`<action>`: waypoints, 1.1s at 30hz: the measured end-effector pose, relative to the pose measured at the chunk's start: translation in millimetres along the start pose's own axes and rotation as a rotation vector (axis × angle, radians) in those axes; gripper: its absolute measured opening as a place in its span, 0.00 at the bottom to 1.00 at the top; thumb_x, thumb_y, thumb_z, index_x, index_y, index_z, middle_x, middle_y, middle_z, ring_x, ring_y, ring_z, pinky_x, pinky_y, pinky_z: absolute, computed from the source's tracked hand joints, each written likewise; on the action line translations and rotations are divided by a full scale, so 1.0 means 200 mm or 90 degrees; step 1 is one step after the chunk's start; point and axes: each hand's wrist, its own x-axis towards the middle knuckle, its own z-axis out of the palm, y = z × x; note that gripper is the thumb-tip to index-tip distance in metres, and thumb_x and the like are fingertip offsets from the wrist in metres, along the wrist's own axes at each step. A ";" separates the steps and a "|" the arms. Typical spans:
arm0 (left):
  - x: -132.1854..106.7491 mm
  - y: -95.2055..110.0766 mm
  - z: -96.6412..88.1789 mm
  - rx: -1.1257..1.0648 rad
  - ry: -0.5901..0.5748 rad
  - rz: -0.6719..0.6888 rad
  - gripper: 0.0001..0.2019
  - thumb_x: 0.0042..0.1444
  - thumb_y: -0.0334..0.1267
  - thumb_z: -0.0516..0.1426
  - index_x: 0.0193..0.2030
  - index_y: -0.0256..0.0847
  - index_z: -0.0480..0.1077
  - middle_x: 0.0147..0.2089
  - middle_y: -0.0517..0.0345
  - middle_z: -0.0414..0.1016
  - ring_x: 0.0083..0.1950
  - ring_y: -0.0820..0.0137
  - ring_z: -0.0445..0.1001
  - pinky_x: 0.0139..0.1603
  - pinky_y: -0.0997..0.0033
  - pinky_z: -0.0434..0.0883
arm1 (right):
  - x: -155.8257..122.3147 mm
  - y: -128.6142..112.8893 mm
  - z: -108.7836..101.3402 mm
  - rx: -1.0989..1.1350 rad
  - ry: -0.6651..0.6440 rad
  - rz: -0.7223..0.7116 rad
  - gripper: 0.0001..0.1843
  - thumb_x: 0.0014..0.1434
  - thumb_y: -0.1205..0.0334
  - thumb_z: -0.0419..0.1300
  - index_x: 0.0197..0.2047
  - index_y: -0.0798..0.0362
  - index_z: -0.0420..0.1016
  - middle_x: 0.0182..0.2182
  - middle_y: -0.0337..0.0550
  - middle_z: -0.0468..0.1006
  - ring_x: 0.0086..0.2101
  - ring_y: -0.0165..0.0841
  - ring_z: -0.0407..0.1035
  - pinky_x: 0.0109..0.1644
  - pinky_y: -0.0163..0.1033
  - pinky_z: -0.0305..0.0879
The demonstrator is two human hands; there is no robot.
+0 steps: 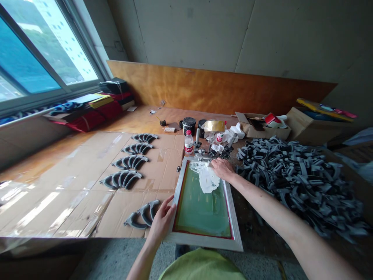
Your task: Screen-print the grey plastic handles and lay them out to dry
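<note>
Printing screen [201, 242] lies at the near edge of the worktop [145, 116], with its wooden frame around a green mesh edged in red. We note a crumpled white rag [205, 179] on the upper mesh. The right hand [222, 169] rests palm-down on the rag, its fingers [215, 163] bent over it; we cannot tell whether they pinch it or only press. The left hand [161, 221] holds the frame's left side, with its fingers [167, 206] closed around the rail.

We judge the step in hand to be rubbing the mesh with the rag. The next move calls for a steady left-hand hold on the frame.

Beyond the frame stand two black jars [189, 125], lids on, contents hidden, and a plastic water bottle [189, 143] with clear liquid. A cardboard box [262, 130] holds red and white items, poorly seen. To the right lies a heap of grey moulded parts [294, 182]. To the left, five rows of the same parts [131, 161] sit on a cardboard sheet [58, 202].
</note>
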 end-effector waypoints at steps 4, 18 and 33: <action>0.01 -0.02 0.01 0.000 0.000 -0.006 0.38 0.52 0.60 0.59 0.65 0.40 0.62 0.34 0.58 0.76 0.38 0.65 0.75 0.39 0.70 0.70 | -0.01 -0.02 -0.04 0.044 -0.025 0.036 0.11 0.61 0.56 0.59 0.43 0.53 0.74 0.39 0.49 0.78 0.40 0.41 0.72 0.41 0.38 0.61; 0.00 -0.01 0.04 0.027 0.044 -0.012 0.39 0.50 0.62 0.59 0.62 0.37 0.65 0.30 0.60 0.74 0.33 0.67 0.73 0.35 0.72 0.68 | -0.20 -0.19 0.07 0.069 0.049 -0.089 0.06 0.58 0.73 0.55 0.36 0.55 0.72 0.34 0.48 0.75 0.41 0.39 0.66 0.43 0.40 0.59; 0.01 -0.03 0.04 0.046 0.047 -0.023 0.39 0.50 0.62 0.58 0.64 0.38 0.63 0.30 0.62 0.73 0.34 0.68 0.73 0.36 0.71 0.69 | -0.19 -0.07 0.01 0.150 0.111 -0.010 0.02 0.61 0.64 0.61 0.35 0.52 0.72 0.36 0.44 0.77 0.41 0.37 0.68 0.43 0.38 0.59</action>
